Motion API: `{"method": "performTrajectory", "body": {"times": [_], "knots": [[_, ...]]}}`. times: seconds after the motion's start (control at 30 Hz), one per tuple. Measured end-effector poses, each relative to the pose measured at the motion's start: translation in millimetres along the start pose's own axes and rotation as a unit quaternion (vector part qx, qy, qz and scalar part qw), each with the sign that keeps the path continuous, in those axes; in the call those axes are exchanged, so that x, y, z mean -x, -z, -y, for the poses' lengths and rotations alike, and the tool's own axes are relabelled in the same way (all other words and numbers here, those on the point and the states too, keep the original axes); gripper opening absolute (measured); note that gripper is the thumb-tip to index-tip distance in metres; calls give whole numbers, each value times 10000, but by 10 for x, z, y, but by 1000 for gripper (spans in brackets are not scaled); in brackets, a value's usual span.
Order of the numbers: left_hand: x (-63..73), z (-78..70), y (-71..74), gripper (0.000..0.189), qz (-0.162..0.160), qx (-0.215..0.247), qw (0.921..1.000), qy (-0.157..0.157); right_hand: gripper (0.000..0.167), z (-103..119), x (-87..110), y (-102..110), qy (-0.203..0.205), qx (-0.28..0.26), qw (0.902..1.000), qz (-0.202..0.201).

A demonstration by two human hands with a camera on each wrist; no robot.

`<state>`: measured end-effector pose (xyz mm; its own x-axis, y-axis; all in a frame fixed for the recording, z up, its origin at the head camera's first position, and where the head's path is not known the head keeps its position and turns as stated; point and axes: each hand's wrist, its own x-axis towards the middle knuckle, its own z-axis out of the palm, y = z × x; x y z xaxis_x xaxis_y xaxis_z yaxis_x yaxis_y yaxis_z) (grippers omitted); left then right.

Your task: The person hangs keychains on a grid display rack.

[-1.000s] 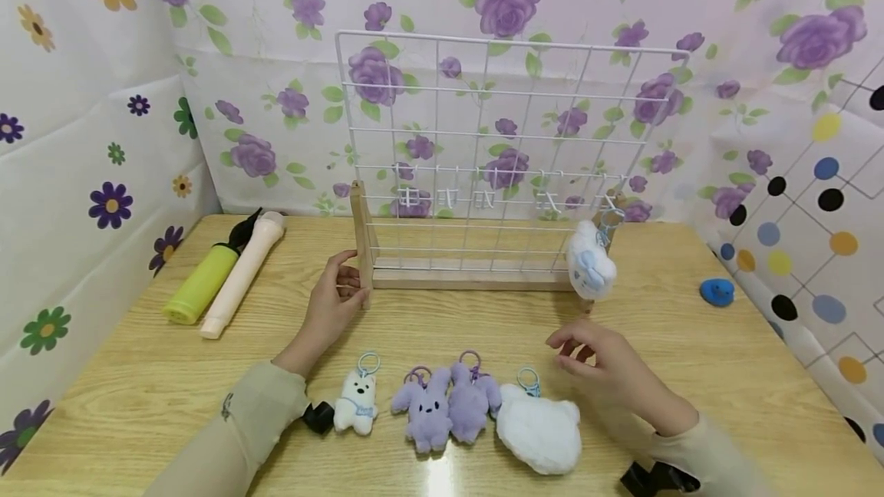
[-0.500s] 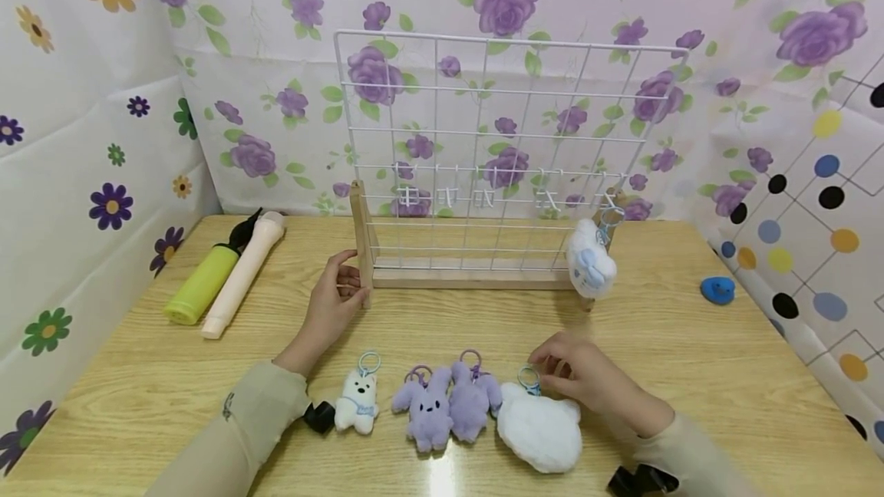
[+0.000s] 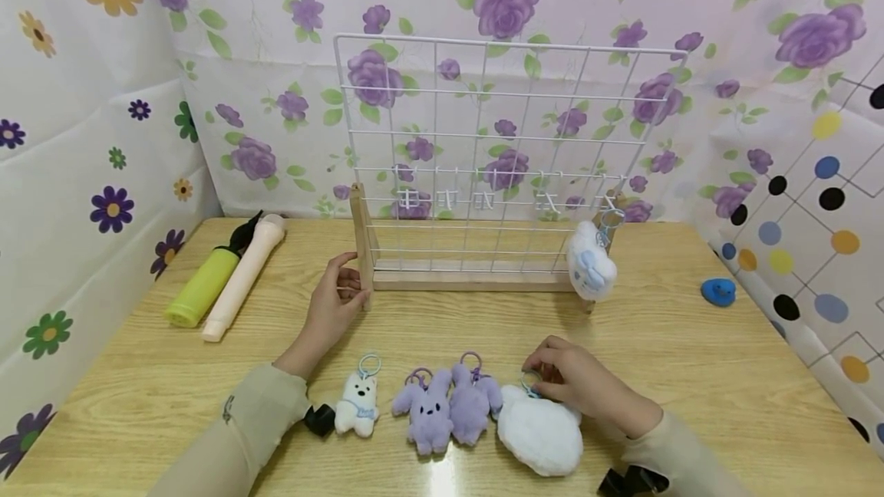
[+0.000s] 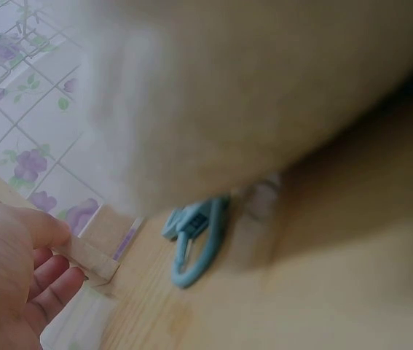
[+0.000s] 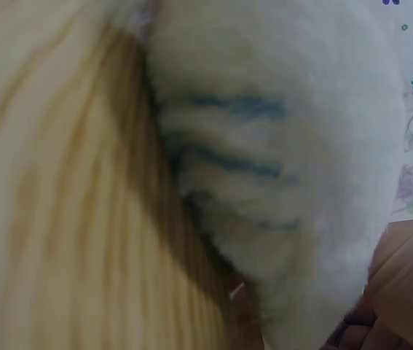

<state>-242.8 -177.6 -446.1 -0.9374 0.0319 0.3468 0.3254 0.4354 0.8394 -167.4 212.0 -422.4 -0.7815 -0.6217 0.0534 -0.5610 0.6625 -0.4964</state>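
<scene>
My left hand (image 3: 334,299) grips the left wooden foot of the white wire grid rack (image 3: 476,280), thumb in front; the left wrist view shows the same hold. My right hand (image 3: 576,374) curls its fingers and thumb about the light blue ring of a white plush keychain (image 3: 540,434) lying on the table. Its fingertips partly cover the ring. Left of it lie two purple rabbit plush keychains (image 3: 430,414) and a small white bear keychain (image 3: 357,403). The plush fills much of the right wrist view, hiding most of the fingers. Another white plush keychain (image 3: 592,263) hangs at the rack's right end.
Several white hooks (image 3: 483,200) hang along the grid. A yellow-green pump (image 3: 203,286) and a pale pink tube (image 3: 245,278) lie at the left. A small blue duck (image 3: 718,292) sits at the right. Patterned cloth surrounds the wooden table (image 3: 691,374).
My right hand has moved left and down to the ring of the white plush keychain, its fingers closing around it. My left hand stays on the rack's foot.
</scene>
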Motion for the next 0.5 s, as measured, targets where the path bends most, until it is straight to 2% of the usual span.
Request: {"method": "performTrajectory", "body": {"times": [0.5], "knots": [[4, -9, -5, 66, 37, -31, 10000, 33, 18, -7, 17, -16, -280, -159, 9995, -48]]}}
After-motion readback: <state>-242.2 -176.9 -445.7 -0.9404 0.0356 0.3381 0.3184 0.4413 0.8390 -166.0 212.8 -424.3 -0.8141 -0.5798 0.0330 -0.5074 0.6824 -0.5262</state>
